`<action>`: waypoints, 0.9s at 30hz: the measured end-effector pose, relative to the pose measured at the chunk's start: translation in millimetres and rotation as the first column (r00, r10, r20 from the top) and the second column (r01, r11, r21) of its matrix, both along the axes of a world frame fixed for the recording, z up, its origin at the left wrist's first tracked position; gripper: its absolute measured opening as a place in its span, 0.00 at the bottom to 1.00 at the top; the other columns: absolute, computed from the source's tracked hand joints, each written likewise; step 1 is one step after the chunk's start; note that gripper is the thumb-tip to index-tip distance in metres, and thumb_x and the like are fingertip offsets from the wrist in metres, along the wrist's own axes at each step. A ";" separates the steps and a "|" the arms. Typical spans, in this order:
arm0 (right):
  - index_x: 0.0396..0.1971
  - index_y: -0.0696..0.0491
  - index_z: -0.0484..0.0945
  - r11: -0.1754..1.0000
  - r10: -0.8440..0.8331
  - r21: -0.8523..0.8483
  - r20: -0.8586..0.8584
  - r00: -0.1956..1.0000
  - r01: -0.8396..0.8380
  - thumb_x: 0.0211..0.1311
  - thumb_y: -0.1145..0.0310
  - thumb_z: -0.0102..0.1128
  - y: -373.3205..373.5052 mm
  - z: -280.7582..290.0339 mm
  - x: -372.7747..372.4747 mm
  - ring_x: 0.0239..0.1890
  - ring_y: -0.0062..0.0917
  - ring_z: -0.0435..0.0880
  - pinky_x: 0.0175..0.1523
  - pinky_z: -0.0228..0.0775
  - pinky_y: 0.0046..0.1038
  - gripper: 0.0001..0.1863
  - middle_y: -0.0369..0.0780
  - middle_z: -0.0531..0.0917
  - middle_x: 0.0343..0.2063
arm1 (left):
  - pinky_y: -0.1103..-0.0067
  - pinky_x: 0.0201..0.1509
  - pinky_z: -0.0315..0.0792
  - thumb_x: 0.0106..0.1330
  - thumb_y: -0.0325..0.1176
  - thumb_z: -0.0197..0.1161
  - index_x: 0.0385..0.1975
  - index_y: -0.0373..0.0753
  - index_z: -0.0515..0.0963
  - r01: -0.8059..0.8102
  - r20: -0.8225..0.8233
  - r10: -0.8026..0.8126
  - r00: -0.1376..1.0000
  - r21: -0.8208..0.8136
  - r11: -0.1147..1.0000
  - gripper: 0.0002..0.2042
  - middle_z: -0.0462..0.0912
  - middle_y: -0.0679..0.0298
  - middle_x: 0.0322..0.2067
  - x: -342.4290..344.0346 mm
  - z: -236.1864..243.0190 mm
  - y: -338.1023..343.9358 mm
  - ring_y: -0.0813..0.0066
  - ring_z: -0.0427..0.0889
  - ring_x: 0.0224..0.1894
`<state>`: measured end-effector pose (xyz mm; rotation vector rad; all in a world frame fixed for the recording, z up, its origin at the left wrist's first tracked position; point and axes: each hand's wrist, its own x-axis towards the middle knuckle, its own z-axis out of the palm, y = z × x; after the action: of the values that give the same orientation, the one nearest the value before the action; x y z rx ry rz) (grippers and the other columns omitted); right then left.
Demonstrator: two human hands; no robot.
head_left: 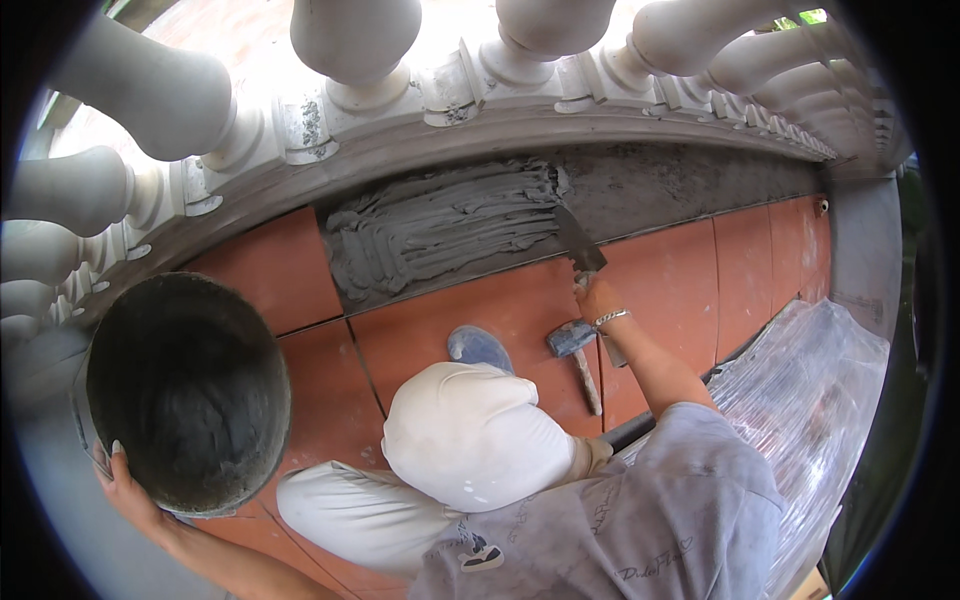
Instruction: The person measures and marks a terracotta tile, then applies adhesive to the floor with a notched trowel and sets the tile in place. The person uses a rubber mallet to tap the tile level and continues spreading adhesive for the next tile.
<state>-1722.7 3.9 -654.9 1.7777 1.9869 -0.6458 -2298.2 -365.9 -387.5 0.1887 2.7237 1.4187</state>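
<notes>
My right hand (595, 298) grips a flat metal trowel (578, 238), its blade at the right end of a ridged band of wet grey mortar (440, 225) on the dark strip beside the balustrade. My left hand (130, 485) holds a round black bucket (185, 390) at its lower left edge; the bucket is tilted toward me, its inside coated grey. Just below my right hand a mallet with a dark head (572, 340) and pale handle lies on the red tiles (660, 300). My bent knee in white trousers is between my hands.
White balusters (355, 30) on a ledge curve along the top. A grey wall or edge (855, 250) is at the right end of the strip. A plastic-wrapped pile (800, 400) lies at the right, beside a dark bar (630, 432).
</notes>
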 end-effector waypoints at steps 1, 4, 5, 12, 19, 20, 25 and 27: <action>0.41 0.62 0.78 1.000 -0.001 0.007 0.001 1.000 0.001 0.64 0.54 0.54 4.5 -1.6 3.8 0.44 0.53 0.81 0.50 0.73 0.47 0.23 0.58 0.83 0.38 | 0.78 0.59 0.67 0.66 0.29 0.56 0.59 0.28 0.69 0.009 -0.007 -0.009 1.000 -0.004 1.000 0.22 0.79 0.57 0.50 -0.4 -0.7 -0.1 0.71 0.77 0.52; 0.42 0.62 0.77 1.000 -0.012 0.022 0.051 0.999 0.011 0.64 0.54 0.54 14.9 5.6 2.3 0.44 0.53 0.81 0.50 0.73 0.47 0.23 0.58 0.83 0.37 | 0.78 0.59 0.67 0.67 0.30 0.57 0.59 0.28 0.69 0.064 0.011 -0.064 0.998 0.030 0.998 0.22 0.79 0.57 0.50 -1.0 -2.3 -2.0 0.71 0.76 0.52; 0.42 0.61 0.76 1.000 0.000 0.025 0.065 0.998 -0.002 0.64 0.54 0.54 17.2 11.3 -0.8 0.43 0.53 0.82 0.49 0.74 0.47 0.23 0.57 0.83 0.37 | 0.78 0.59 0.67 0.67 0.30 0.57 0.59 0.28 0.69 0.082 0.023 -0.083 0.996 0.047 0.996 0.22 0.79 0.58 0.50 -0.9 -2.7 -3.3 0.71 0.76 0.52; 0.44 0.56 0.68 0.935 -0.010 0.355 -0.003 1.000 0.010 0.64 0.54 0.56 27.7 28.5 -14.8 0.36 0.51 0.84 0.41 0.76 0.49 0.20 0.55 0.84 0.35 | 0.78 0.59 0.67 0.67 0.30 0.57 0.59 0.28 0.69 0.051 -0.015 -0.051 0.999 0.023 0.998 0.21 0.78 0.57 0.51 -5.8 -5.6 -13.7 0.71 0.76 0.52; 0.43 0.55 0.67 0.986 0.017 0.164 0.156 0.988 -0.043 0.66 0.53 0.55 58.5 -26.3 -4.5 0.37 0.52 0.84 0.42 0.76 0.49 0.20 0.57 0.83 0.34 | 0.78 0.60 0.66 0.66 0.31 0.57 0.60 0.28 0.69 0.077 0.009 -0.077 0.997 0.038 0.996 0.23 0.77 0.57 0.52 -23.7 -11.5 -41.2 0.70 0.75 0.53; 0.43 0.55 0.67 0.985 -0.031 0.170 0.123 0.992 0.010 0.66 0.53 0.54 57.2 -29.7 -0.7 0.38 0.52 0.84 0.43 0.76 0.49 0.20 0.57 0.83 0.35 | 0.78 0.60 0.66 0.66 0.31 0.57 0.60 0.28 0.69 0.092 0.014 -0.093 0.996 0.025 0.995 0.23 0.77 0.57 0.53 -28.0 -11.6 -49.1 0.70 0.75 0.54; 0.44 0.58 0.70 0.910 -0.226 0.336 -0.088 0.970 0.242 0.65 0.52 0.56 74.0 -44.3 15.2 0.43 0.52 0.83 0.47 0.75 0.47 0.22 0.59 0.82 0.38 | 0.76 0.62 0.65 0.67 0.33 0.56 0.63 0.29 0.66 0.019 0.049 -0.023 0.999 0.095 0.995 0.26 0.74 0.57 0.57 -54.7 -22.5 -112.2 0.69 0.73 0.56; 0.45 0.59 0.72 0.886 -0.257 0.369 -0.114 0.960 0.281 0.63 0.52 0.58 101.7 -49.4 24.3 0.45 0.52 0.82 0.49 0.75 0.47 0.24 0.59 0.82 0.40 | 0.76 0.63 0.64 0.67 0.34 0.56 0.65 0.29 0.65 -0.016 0.040 0.014 0.999 0.070 0.997 0.27 0.73 0.56 0.58 -66.1 -23.6 -154.7 0.68 0.73 0.57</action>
<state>-1698.4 105.7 -704.2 2.3224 2.0298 -0.4144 -2364.3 -520.6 -411.2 0.1427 2.6515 1.5074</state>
